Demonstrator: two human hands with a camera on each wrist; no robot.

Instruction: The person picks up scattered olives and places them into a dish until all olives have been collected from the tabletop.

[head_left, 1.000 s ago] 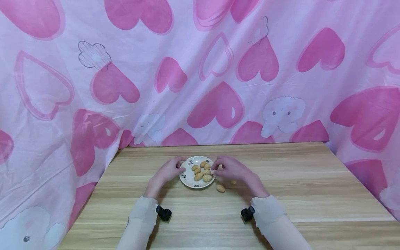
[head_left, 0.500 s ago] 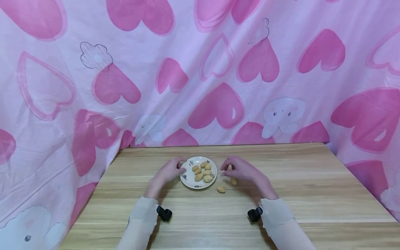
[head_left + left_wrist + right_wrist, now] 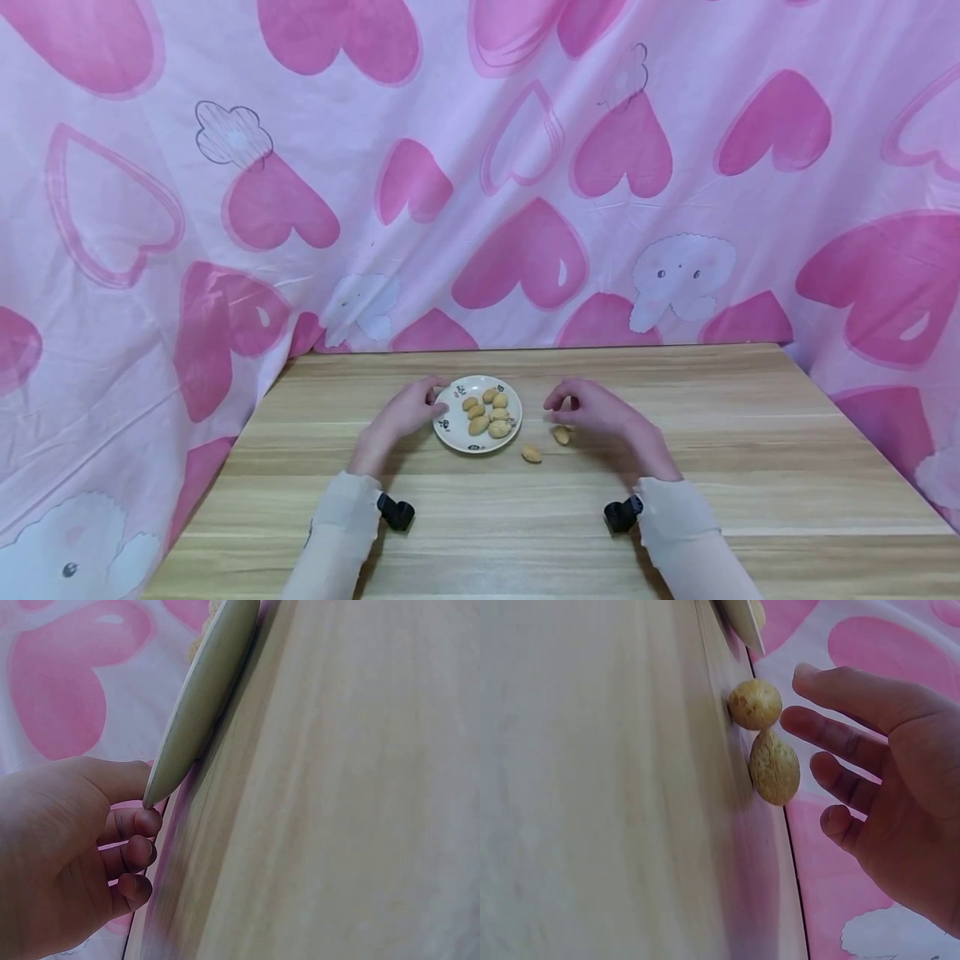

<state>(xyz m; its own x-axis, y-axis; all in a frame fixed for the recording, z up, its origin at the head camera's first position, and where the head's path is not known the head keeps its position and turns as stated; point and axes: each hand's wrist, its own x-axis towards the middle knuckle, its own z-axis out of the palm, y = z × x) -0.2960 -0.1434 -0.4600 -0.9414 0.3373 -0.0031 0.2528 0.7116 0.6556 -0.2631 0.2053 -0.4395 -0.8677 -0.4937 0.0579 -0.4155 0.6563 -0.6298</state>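
A round white plate (image 3: 454, 437) with small dark prints lies near the middle of the table, several tan, egg-shaped nuts (image 3: 479, 425) grouped on it. My left hand (image 3: 405, 410) pinches its left rim; in the left wrist view the thumb and index finger meet at the edge of the plate (image 3: 202, 705). Right of the plate lie two loose nuts, one nearer the front (image 3: 531, 454) and another (image 3: 561, 435) just below my right hand (image 3: 596, 408). The right wrist view has both wrinkled nuts (image 3: 775, 769) beside the fingertips, thumb and fingers apart, holding nothing.
The light wood table (image 3: 495, 533) reaches back to a pink curtain (image 3: 420, 83) printed with hearts, which also hangs at both sides. Each wrist carries a small black camera (image 3: 396, 512) over a pale sleeve.
My right hand has moved right, from the plate's right rim to over the loose nuts. The left hand stays at the left rim and the plate has hardly moved.
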